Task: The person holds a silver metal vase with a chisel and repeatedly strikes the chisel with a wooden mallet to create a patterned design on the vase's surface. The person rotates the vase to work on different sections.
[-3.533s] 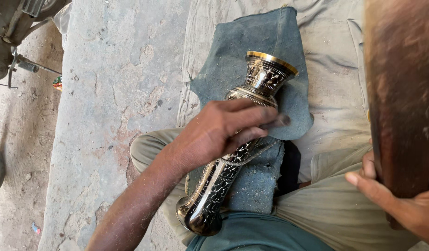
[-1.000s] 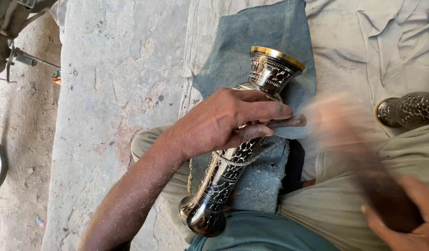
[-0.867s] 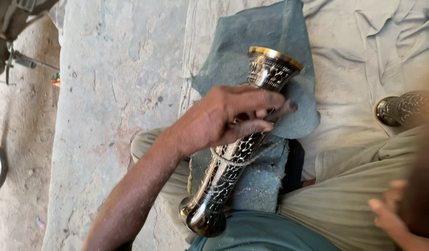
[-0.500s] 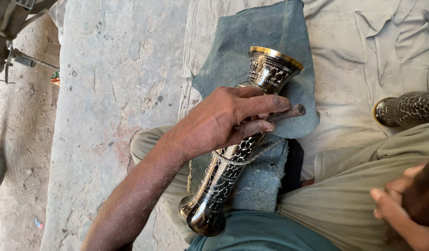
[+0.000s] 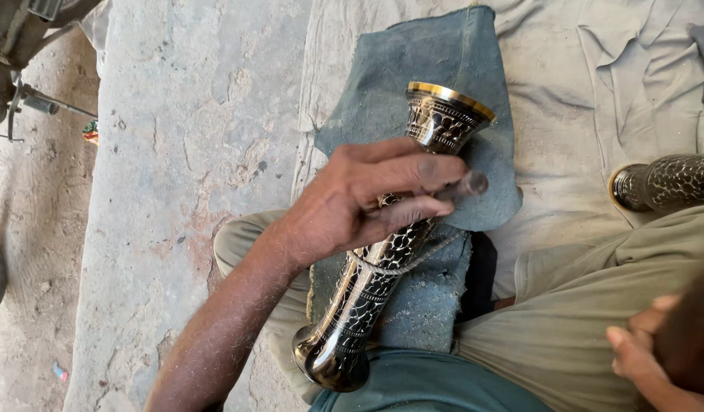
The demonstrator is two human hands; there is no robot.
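Resting across the person's lap, the engraved black-and-brass vase (image 5: 382,252) lies tilted, its base toward the body and its gold-rimmed mouth pointing up over a grey-blue cloth pad (image 5: 443,69). The left hand (image 5: 352,202) presses down on the vase's middle, fingers curled over it, and pinches a short, thin metal tool (image 5: 466,185) against the neck — a closed grip on tool and vase together. It sits just where it sat half a second ago; the vase has not shifted on the pad.

What has changed is farther right. The dark, blurred long object that swung across the view a second ago has dropped to the lower right corner, where the right hand (image 5: 634,358) shows only as a few fingers at a dark edge — whether that grip is closed, I cannot tell. So the tool looks set on the metal while the striking side is drawn back. A second patterned vase (image 5: 665,183) lies apart on the pale sheet (image 5: 581,84) at the right.
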